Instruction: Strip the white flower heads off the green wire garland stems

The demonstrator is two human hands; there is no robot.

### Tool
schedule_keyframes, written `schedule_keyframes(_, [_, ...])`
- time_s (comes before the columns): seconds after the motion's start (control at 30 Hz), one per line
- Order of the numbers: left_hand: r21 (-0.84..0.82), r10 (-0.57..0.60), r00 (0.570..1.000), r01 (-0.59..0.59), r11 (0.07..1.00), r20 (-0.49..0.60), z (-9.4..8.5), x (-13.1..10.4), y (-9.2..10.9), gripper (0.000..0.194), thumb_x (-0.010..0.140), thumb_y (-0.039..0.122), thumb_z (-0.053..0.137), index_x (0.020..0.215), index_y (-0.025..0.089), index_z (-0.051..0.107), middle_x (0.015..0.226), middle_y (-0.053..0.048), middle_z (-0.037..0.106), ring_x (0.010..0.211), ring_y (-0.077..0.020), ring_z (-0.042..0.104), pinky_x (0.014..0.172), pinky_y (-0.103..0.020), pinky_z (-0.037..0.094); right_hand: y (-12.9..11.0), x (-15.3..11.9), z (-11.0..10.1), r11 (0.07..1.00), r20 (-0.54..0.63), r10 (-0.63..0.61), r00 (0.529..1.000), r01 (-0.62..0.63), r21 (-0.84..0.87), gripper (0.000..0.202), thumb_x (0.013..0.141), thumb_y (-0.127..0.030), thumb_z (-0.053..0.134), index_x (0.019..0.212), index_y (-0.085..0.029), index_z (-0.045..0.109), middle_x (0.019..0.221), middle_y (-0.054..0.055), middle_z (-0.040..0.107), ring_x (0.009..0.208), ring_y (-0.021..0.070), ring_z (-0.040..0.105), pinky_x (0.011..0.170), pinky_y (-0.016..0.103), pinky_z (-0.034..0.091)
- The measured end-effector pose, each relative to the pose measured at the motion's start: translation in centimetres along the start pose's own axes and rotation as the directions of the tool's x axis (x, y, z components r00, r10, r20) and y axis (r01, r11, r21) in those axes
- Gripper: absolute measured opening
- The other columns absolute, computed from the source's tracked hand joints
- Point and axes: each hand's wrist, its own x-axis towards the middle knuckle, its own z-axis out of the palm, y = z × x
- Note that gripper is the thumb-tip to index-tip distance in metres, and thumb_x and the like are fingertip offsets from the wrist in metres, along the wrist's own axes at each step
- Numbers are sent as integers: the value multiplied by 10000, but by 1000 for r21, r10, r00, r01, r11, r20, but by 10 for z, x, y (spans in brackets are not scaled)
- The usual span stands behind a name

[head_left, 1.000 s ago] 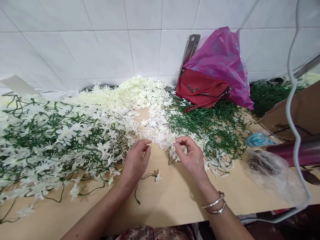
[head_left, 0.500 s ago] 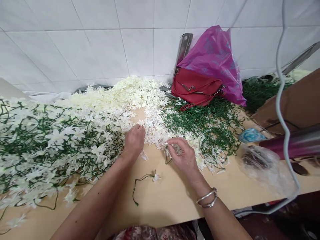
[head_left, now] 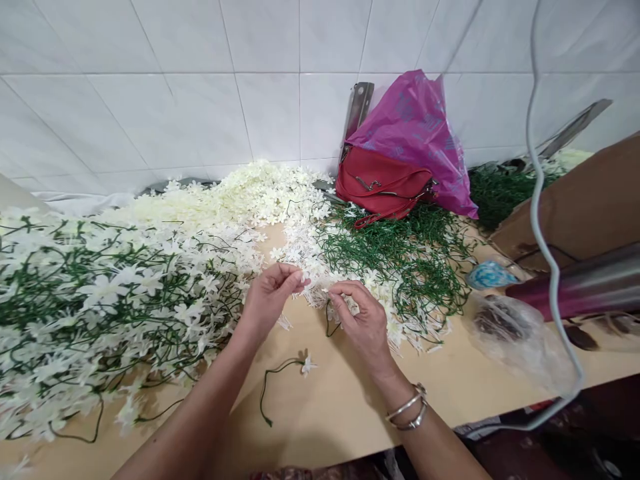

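My left hand (head_left: 275, 292) is pinched closed on a small white flower piece, largely hidden by the fingertips. Facing it, my right hand (head_left: 364, 321) pinches the whitish tip of an artificial flower stem (head_left: 328, 320), whose green wire hangs below the fingers. Between my forearms a single white artificial flower (head_left: 307, 364) with a curved green stem lies on the table (head_left: 320, 413). Just beyond my fingertips spreads a pile of thin white flower pieces (head_left: 305, 257). Green stems (head_left: 385, 247) lie heaped behind my right hand.
Stemmed white flowers (head_left: 145, 293) cover the left side. Cream blossoms (head_left: 265, 190) are heaped by the tiled wall. A red handbag (head_left: 385, 183) leans on a purple plastic bag (head_left: 415, 127). At right are a clear bag (head_left: 520, 340), a metallic cylinder (head_left: 585, 280) and a hanging grey cable (head_left: 543, 227).
My left hand has lifted back from the white pile and turned toward my right hand, with a small white piece at its fingertips. My right hand keeps its pinch on the stem.
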Motion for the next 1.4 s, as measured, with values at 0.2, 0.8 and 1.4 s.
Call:
schedule_keyframes(0.2, [-387,-263,957,291,875,123,16,-20,-12,479,661,529,952,879,185,700,924,-15,775,918,-174,770,930,-319,596,-18,0,-1,993,-34,97,995,-95,69,98,968,-216,671,917,-265,739,937,37,725,927,220,676,871,362,532])
schedule_keyframes(0.8, [-214,-140,980,167,962,139,14,-32,-30,457,817,532,856,1084,170,774,950,-39,808,884,-182,758,889,-324,629,-24,-13,20,990,54,121,991,-116,-77,179,968,-123,595,868,-238,688,871,32,699,876,205,661,830,347,513])
schedule_keyframes(1.4, [111,111,970,-138,984,217,18,-51,-33,314,1057,363,586,1320,217,676,1336,-108,747,1233,-257,717,1067,-377,565,-14,-14,21,858,56,460,886,-460,228,135,871,-306,737,972,-218,745,751,-26,605,707,152,545,676,284,453])
